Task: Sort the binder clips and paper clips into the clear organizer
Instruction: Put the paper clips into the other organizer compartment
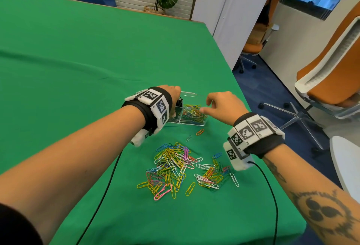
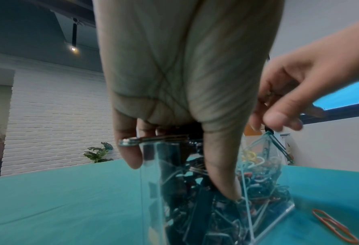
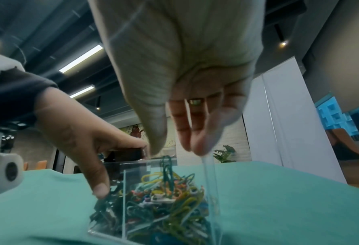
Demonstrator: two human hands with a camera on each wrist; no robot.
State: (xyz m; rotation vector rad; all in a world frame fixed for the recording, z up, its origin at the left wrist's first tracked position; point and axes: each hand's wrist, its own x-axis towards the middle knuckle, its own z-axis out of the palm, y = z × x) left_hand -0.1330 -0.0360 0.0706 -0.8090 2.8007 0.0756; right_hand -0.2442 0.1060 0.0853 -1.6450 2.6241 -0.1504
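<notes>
our left hand (image 1: pixel 171 96) grips the clear organizer (image 1: pixel 191 123) near the table's right edge; our right hand (image 1: pixel 220 106), fingers loosely spread, should release paper clips (image 1: pixel 192 113) squarely over their compartment.

Glossy clear plastic organizer (image 1: pixel 194 123), matt cloth (image 1: pixel 78 59)

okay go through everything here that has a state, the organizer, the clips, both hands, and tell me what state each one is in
clear organizer: upright on the green cloth, open-topped.
Left compartment: holds dark binder clips.
Right compartment: part full of coloured paper clips.
Loose paper clips: scattered in a pile on the cloth, unsorted.
left hand: grips the organizer's left end.
right hand: above the right compartment, fingers relaxed; holds nothing that shows.
</notes>
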